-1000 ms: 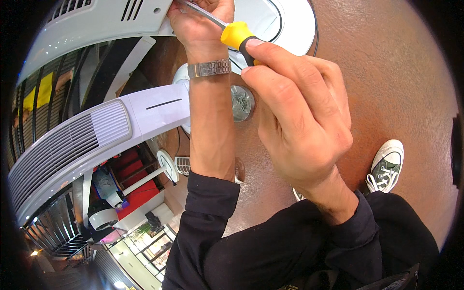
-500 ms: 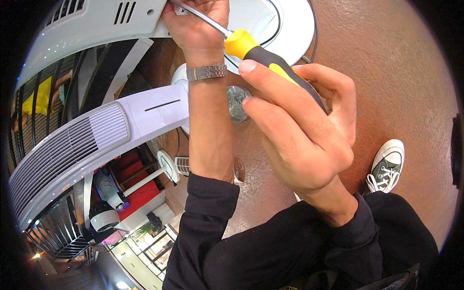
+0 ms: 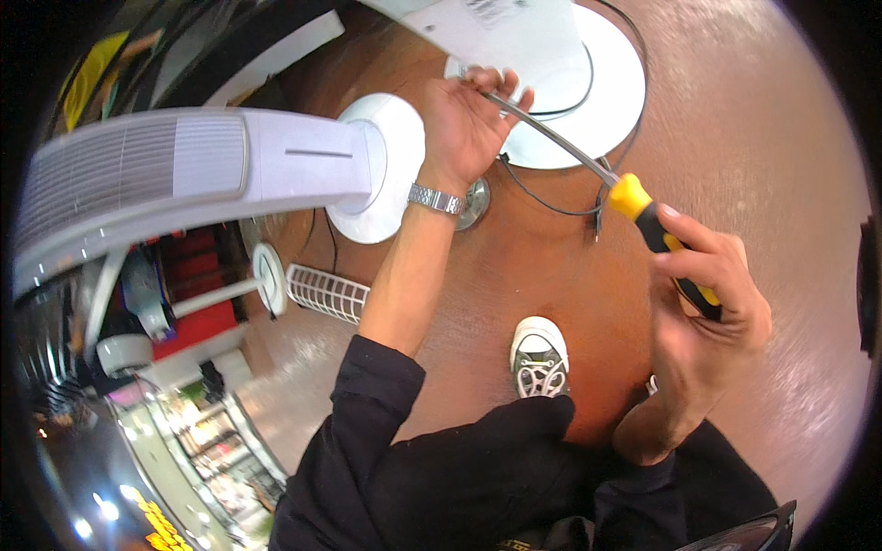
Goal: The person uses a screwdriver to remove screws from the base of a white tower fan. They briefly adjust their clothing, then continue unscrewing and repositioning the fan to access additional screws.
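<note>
A long-shafted screwdriver (image 3: 648,220) with a yellow and black handle is gripped in my right hand (image 3: 712,303). Its metal shaft slants up and left to the fingers of my left hand (image 3: 469,129), where the tip is hidden. That hand has its palm turned up, fingers loosely curled and apart, beside the lower end of a white appliance (image 3: 514,41). A metal watch (image 3: 436,199) is on my left wrist. Under the wrist, partly covered, lies a small round dish (image 3: 476,204).
Left stands a second white appliance with a grille (image 3: 211,156) on a round base (image 3: 395,170). A black cable (image 3: 551,204) trails on the brown floor (image 3: 781,165) near another round white base (image 3: 606,92). A white wire guard (image 3: 326,292) and my shoe (image 3: 539,354) are below.
My right hand and the screwdriver have moved right and lower in view, drawing away from my left hand. The whole view has shifted, and more of the round bases and cable shows.
</note>
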`<state>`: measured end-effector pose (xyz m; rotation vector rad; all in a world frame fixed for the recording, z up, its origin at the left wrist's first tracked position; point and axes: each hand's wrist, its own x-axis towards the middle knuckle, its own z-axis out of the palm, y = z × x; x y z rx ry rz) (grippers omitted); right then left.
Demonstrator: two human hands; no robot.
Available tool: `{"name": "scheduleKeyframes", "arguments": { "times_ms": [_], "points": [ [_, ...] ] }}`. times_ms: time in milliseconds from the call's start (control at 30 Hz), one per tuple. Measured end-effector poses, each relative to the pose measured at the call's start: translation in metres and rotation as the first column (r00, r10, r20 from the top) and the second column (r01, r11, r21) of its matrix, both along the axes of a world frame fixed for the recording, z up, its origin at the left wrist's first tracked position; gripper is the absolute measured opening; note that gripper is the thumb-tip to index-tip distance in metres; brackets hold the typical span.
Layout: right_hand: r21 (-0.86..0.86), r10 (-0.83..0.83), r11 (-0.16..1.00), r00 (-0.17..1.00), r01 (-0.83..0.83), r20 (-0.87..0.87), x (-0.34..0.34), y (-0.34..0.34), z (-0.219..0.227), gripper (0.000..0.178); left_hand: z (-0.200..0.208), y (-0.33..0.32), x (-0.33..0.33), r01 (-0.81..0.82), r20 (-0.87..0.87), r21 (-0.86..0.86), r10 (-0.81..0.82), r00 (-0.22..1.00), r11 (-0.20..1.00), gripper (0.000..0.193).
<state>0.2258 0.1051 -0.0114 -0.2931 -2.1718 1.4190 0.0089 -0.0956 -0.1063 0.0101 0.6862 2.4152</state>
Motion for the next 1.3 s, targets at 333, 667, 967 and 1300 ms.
{"name": "scheduleKeyframes", "arguments": {
  "times_ms": [333,667,967,1300],
  "points": [
    [-0.111,0.039,0.993,0.992,-0.026,0.118,0.004,-0.003,-0.015,0.023,-0.052,-0.144,0.066,-0.378,0.015,-0.854,-0.742,0.670,-0.358,0.028],
    [-0.416,-0.091,0.906,0.996,0.082,-0.003,-0.010,-0.025,-0.018,0.022,0.005,-0.095,0.018,-0.657,-0.667,-0.741,-0.271,0.694,0.140,0.022],
    [-0.433,-0.134,0.898,0.987,0.082,-0.091,-0.040,-0.076,-0.014,0.018,0.074,-0.020,-0.065,-0.767,-0.879,-0.473,-0.166,0.448,0.433,0.092],
    [-0.571,-0.196,0.816,0.973,0.093,-0.121,-0.049,-0.082,-0.013,0.020,0.091,-0.033,-0.091,-0.645,-0.849,-0.520,-0.255,0.463,0.560,0.104]
  ]
}}
